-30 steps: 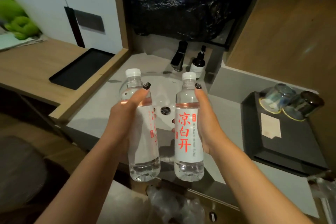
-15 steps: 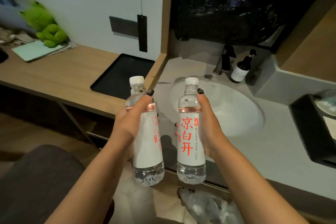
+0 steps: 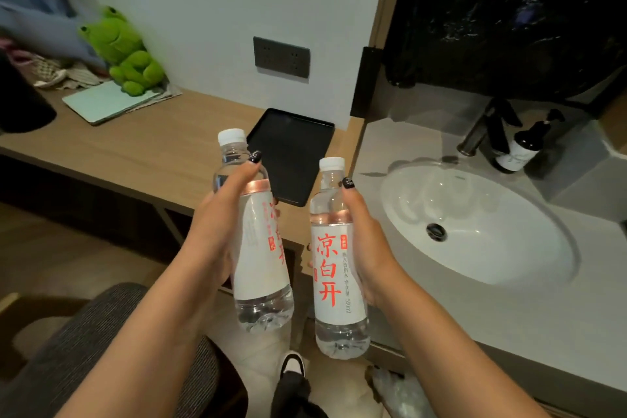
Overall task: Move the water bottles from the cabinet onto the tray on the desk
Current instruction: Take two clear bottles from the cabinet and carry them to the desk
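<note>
Two clear water bottles with white caps and white labels with red characters are held upright in front of me. My left hand [image 3: 217, 231] grips the left water bottle [image 3: 259, 248], which leans slightly left. My right hand [image 3: 368, 248] grips the right water bottle [image 3: 336, 268]. A black rectangular tray [image 3: 291, 153] lies empty on the wooden desk [image 3: 142, 153], just beyond the bottles and against the wall. The left bottle's neck overlaps the tray's left edge in view.
To the right lies a grey counter with a white sink [image 3: 475, 224], a dark tap [image 3: 488, 125] and a dark pump bottle [image 3: 519, 149]. A green frog plush [image 3: 125, 51] and a notebook [image 3: 108, 102] sit at the desk's far left. A grey chair [image 3: 84, 349] stands below left.
My view has swung left: the sink has shifted right and the desk with its tray now sits behind the bottles. Both hands still hold their bottles upright.
</note>
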The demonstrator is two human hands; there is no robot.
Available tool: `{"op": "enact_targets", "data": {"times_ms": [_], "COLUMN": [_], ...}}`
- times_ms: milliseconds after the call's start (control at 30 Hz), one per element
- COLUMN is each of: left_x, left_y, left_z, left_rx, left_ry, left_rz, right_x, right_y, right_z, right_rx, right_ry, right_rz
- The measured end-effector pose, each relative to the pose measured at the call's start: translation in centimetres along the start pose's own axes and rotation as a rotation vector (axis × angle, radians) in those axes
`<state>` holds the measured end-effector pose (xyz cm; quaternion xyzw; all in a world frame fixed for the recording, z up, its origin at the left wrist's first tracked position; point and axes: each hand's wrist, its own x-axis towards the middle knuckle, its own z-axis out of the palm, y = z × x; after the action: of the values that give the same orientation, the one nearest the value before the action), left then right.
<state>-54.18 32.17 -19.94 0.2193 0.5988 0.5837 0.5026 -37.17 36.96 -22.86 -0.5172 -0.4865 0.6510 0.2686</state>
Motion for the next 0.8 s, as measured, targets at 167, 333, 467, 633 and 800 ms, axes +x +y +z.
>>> {"op": "enact_targets", "data": {"times_ms": [167, 333, 467, 633, 800], "left_x": [5.9, 11.1, 14.0, 17.0, 21.0], "left_y": [2.1, 4.8, 6.5, 8.8, 10.8], "left_z": [-1.3, -2.3, -3.6, -4.9, -5.5], "left_rx": [-0.015, -0.018, -0.011, -0.042, -0.004], "left_ry": [0.041, 0.087, 0.143, 0.177, 0.158], "left_rz": [-0.005, 0.015, 0.056, 0.073, 0.126], "right_x": [6.3, 12.1, 14.4, 16.7, 18.9], "right_y": [-2.7, -6.1, -8.9, -11.0, -12.9], "right_z": [2.0, 3.8, 5.3, 6.8, 8.0], "right_rx": [-0.062, -0.085, -0.113, -0.066, -0.053], "right_ry": [-0.016, -0.058, -0.084, -0.106, -0.036], "right_rz": [0.001, -0.022, -0.020, -0.066, -0.110]}}
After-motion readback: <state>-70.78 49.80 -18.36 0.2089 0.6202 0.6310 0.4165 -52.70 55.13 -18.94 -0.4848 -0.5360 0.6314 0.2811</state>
